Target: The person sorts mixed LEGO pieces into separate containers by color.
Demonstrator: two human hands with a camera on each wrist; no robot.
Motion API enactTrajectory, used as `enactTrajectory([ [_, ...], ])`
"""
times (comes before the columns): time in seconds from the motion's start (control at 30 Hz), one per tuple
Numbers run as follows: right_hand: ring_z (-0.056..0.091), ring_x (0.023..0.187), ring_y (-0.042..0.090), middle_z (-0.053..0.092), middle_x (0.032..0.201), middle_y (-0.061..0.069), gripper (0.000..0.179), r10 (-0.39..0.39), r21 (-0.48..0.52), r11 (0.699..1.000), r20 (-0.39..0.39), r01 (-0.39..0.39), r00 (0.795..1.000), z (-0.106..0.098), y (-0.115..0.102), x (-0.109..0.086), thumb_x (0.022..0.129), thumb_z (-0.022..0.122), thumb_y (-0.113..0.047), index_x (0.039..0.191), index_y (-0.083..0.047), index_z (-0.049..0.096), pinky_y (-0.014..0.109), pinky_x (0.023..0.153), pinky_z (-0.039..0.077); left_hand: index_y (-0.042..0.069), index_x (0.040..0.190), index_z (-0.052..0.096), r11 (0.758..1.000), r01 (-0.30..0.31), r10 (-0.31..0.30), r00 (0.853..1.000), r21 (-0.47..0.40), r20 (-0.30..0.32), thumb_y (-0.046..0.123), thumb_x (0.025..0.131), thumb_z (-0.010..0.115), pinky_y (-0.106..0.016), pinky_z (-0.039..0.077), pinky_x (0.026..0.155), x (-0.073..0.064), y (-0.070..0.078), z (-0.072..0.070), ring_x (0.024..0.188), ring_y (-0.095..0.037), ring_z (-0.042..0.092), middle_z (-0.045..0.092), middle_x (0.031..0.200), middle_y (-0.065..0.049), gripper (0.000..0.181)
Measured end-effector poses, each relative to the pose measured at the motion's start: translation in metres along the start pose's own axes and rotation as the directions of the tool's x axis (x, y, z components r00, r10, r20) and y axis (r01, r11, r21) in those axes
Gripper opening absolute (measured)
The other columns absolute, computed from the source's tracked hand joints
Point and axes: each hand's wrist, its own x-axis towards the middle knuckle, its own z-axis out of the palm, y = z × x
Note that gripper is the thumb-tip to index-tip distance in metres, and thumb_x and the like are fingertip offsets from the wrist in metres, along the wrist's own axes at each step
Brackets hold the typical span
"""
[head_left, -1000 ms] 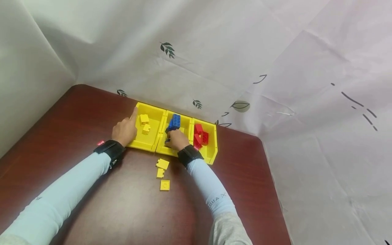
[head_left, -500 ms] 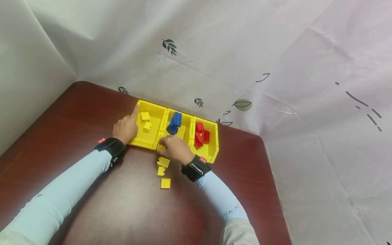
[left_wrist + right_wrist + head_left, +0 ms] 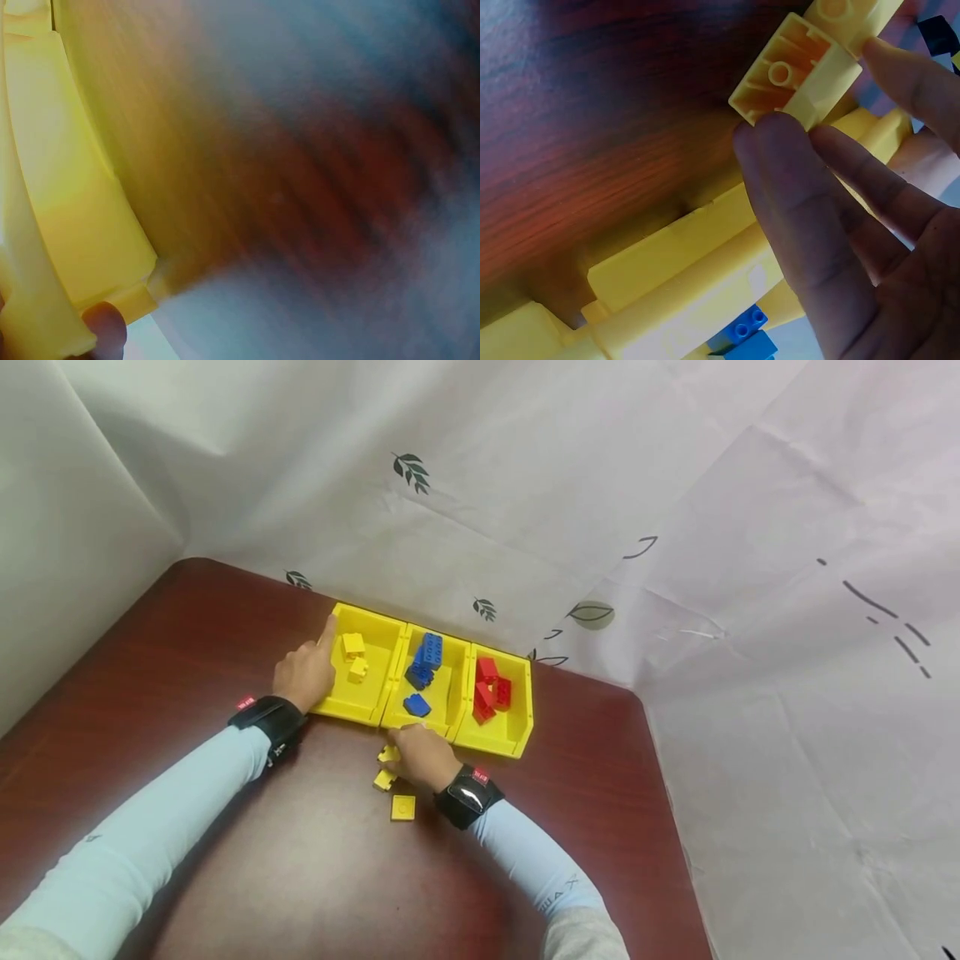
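My left hand (image 3: 303,677) holds the left yellow bin (image 3: 348,714) by its left side, index finger stretched along the rim. In the left wrist view, a fingertip (image 3: 106,328) touches the corner of the bin. Just in front of the middle bin (image 3: 457,697), my right hand (image 3: 426,757) pinches a yellow toy brick (image 3: 387,753) between fingers and thumb. The right wrist view shows that yellow brick (image 3: 784,73) with its hollow underside facing the camera, against a second yellow brick (image 3: 844,19). A square yellow piece (image 3: 402,807) lies nearer on the table.
Two yellow bricks (image 3: 353,645) lie in the left bin. Several blue bricks (image 3: 431,650) are in the middle bin, and several red bricks (image 3: 486,670) in the right bin (image 3: 517,745). A white patterned sheet (image 3: 480,527) hangs behind the brown table (image 3: 262,860).
My right hand has left the middle bin, where a blue brick now lies near the front, and come down to the yellow bricks. Two of them have shifted slightly left. My left hand stays put.
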Motion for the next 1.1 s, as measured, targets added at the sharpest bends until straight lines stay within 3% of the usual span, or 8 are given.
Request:
enactTrajectory([
  [0.2,0.056,0.072,0.009,0.065,0.082,-0.005,0.024,-0.052,0.048,0.998,-0.005,0.052,0.999,0.001,-0.001,-0.001,0.088,0.073,-0.029,0.109,-0.017,0.071,0.017,0.060,0.044,0.026,0.158,-0.004,1.000,0.010,-0.010,1.000,0.000,0.008,0.008,0.096,0.046,-0.051,0.048,0.071,-0.001,-0.002,0.000,0.070,-0.036,0.052,0.054,0.100,-0.025,0.082],
  [0.43,0.057,0.084,0.011,0.070,0.103,-0.001,0.027,-0.091,0.011,0.996,0.047,0.091,0.995,0.001,0.003,-0.002,0.091,0.069,-0.019,0.117,-0.020,0.073,0.016,0.067,0.047,0.026,0.158,-0.006,1.000,0.011,-0.011,1.000,-0.008,0.013,0.007,0.096,0.045,-0.053,0.047,0.072,0.000,0.000,0.000,0.073,-0.037,0.053,0.055,0.105,-0.027,0.083],
  [0.83,0.057,0.087,0.011,0.066,0.108,0.000,0.041,-0.062,0.036,0.998,0.089,0.059,0.994,0.000,0.003,-0.003,0.080,0.080,-0.014,0.120,-0.021,0.072,0.019,0.073,0.050,0.027,0.158,-0.005,1.000,0.007,-0.006,1.000,-0.009,0.010,0.007,0.096,0.045,-0.052,0.047,0.070,0.001,0.000,0.000,0.071,-0.037,0.053,0.055,0.103,-0.027,0.082],
  [0.97,0.058,0.088,0.010,0.067,0.108,-0.001,0.041,-0.080,0.010,0.997,0.079,0.080,0.994,-0.005,0.001,-0.003,0.081,0.080,-0.014,0.120,-0.022,0.072,0.020,0.077,0.051,0.026,0.158,-0.004,1.000,0.008,-0.008,1.000,-0.001,0.016,0.007,0.096,0.046,-0.052,0.048,0.071,0.002,-0.001,0.001,0.071,-0.037,0.053,0.055,0.102,-0.026,0.082],
  [1.1,0.059,0.090,0.010,0.067,0.109,-0.001,0.041,-0.140,0.044,0.989,0.049,0.138,0.989,-0.021,-0.007,0.002,0.081,0.080,-0.014,0.120,-0.019,0.072,0.018,0.079,0.051,0.025,0.159,-0.004,1.000,0.002,-0.002,1.000,0.006,0.014,0.007,0.096,0.046,-0.053,0.048,0.071,0.002,-0.001,0.001,0.071,-0.037,0.053,0.056,0.102,-0.027,0.082],
])
